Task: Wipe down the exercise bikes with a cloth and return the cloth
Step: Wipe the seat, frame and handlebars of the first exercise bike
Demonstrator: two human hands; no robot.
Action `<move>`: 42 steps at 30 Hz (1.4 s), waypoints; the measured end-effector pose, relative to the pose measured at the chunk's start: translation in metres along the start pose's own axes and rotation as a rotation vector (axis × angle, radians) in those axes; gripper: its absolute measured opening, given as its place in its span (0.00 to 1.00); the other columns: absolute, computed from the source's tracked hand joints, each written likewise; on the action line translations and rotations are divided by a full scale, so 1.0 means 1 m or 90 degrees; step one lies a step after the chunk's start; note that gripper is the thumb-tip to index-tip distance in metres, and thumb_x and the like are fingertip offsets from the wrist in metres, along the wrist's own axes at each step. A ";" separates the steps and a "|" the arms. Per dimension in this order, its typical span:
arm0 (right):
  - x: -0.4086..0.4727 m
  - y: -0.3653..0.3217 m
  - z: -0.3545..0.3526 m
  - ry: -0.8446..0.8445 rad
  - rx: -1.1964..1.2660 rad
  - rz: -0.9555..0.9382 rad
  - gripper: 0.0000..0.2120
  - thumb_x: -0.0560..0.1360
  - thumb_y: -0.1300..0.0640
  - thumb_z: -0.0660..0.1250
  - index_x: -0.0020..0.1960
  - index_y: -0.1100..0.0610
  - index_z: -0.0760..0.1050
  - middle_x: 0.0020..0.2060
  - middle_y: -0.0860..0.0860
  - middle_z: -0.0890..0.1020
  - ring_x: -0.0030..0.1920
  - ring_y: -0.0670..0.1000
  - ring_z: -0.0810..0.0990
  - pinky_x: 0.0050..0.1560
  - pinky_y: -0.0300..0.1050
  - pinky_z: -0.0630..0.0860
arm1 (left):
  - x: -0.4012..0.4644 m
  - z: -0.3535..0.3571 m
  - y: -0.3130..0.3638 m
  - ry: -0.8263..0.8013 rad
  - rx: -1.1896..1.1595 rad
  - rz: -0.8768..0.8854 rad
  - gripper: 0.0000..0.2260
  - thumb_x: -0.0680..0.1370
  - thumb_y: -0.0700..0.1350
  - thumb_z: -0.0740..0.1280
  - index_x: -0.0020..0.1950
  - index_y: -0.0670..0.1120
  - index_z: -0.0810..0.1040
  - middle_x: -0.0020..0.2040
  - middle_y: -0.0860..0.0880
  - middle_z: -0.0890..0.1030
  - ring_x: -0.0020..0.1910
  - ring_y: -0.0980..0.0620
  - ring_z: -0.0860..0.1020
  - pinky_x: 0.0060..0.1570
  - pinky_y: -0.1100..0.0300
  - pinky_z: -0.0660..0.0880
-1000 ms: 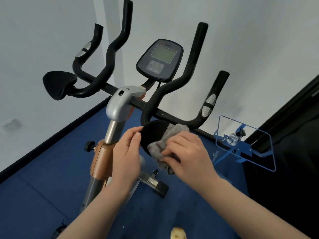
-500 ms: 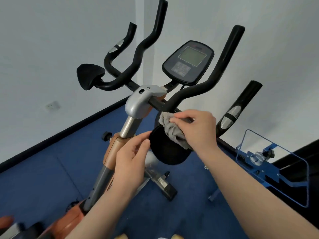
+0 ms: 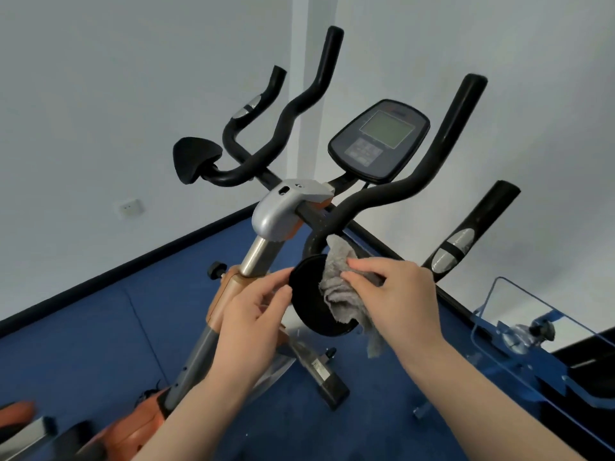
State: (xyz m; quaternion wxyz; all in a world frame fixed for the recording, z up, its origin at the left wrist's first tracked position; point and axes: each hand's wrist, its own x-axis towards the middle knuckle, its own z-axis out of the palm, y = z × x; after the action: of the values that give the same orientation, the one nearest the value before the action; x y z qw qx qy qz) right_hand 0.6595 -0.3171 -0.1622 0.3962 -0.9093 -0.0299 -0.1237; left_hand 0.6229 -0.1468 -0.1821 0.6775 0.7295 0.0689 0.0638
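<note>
**A:** ok so where are we at? We've got the exercise bike [image 3: 266, 221] right in front of us, orange and grey frame, black handlebars [image 3: 409, 184] sweeping up, console [image 3: 379, 141] with its grey screen tilted toward us.

**B:** Yep, and we're on the round black elbow pad [image 3: 309, 304] on the near side. Our right hand [image 3: 399, 301] has the grey cloth [image 3: 339, 287] bunched under curled fingers and thumb, pressed against the face of the pad. A loose tail of the cloth hangs off below the pad's lower edge.

**A:** And the left hand [image 3: 253, 314]?

**B:** It grips the pad's left rim, thumb and index finger pinched on the edge, the other fingers loosely bent behind.

**A:** The matching elbow pad [image 3: 196, 158] on the far side sits well apart from both hands, nothing touching it. Silver pulse sensors [image 3: 454, 249] show on the outer grips.

**B:** Background stuff: blue carpet [image 3: 100, 327], white walls with a wall socket [image 3: 128, 207] low on the left, and a blue metal frame with a clear panel [image 3: 519, 324] off to our right. Can't tell what that thing is tbh.

**A:** Bottom left corner has another orange bit of machine [image 3: 16, 407], mostly cut off.
</note>
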 end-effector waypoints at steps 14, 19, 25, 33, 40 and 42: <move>-0.018 0.003 -0.017 -0.109 0.049 0.064 0.24 0.66 0.48 0.75 0.62 0.45 0.77 0.42 0.43 0.85 0.42 0.41 0.83 0.46 0.44 0.81 | 0.000 0.037 0.001 0.072 0.036 0.024 0.14 0.79 0.48 0.61 0.64 0.56 0.74 0.55 0.57 0.80 0.54 0.67 0.76 0.53 0.70 0.75; 0.022 -0.007 -0.002 -0.085 -0.032 -0.013 0.17 0.64 0.48 0.78 0.52 0.49 0.83 0.45 0.45 0.86 0.44 0.44 0.83 0.50 0.45 0.80 | -0.005 0.032 0.008 0.087 0.066 0.044 0.14 0.79 0.44 0.61 0.64 0.52 0.75 0.48 0.59 0.78 0.48 0.75 0.73 0.44 0.82 0.66; 0.022 -0.003 0.000 -0.082 0.047 0.013 0.14 0.64 0.52 0.78 0.50 0.50 0.84 0.41 0.43 0.86 0.42 0.39 0.82 0.48 0.41 0.80 | -0.006 0.026 0.007 0.078 0.067 0.018 0.14 0.80 0.44 0.60 0.63 0.53 0.76 0.46 0.63 0.75 0.47 0.78 0.71 0.45 0.83 0.66; 0.010 -0.004 -0.007 -0.049 0.001 0.027 0.14 0.65 0.52 0.78 0.50 0.52 0.84 0.40 0.43 0.86 0.40 0.39 0.82 0.45 0.41 0.81 | -0.003 0.022 0.001 0.070 0.046 0.006 0.12 0.79 0.45 0.60 0.60 0.56 0.76 0.48 0.64 0.78 0.52 0.75 0.73 0.46 0.83 0.67; -0.009 -0.004 0.002 -0.009 0.026 0.040 0.16 0.69 0.53 0.74 0.56 0.50 0.81 0.43 0.44 0.86 0.43 0.41 0.82 0.47 0.38 0.79 | -0.004 0.023 -0.006 0.059 0.028 0.008 0.13 0.80 0.46 0.60 0.63 0.55 0.76 0.52 0.61 0.79 0.54 0.69 0.76 0.55 0.75 0.71; -0.024 -0.004 -0.002 -0.004 0.017 0.059 0.16 0.69 0.52 0.73 0.57 0.48 0.80 0.42 0.43 0.86 0.42 0.40 0.82 0.45 0.39 0.80 | -0.003 0.022 -0.008 0.046 0.028 0.014 0.14 0.80 0.46 0.60 0.65 0.54 0.75 0.56 0.59 0.80 0.56 0.66 0.76 0.56 0.73 0.72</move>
State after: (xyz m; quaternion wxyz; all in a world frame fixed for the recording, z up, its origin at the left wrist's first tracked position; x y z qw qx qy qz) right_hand 0.6358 -0.3150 -0.1643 0.4137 -0.9047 0.0093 -0.1015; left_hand 0.6237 -0.1685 -0.1914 0.6575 0.7422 0.0869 0.0962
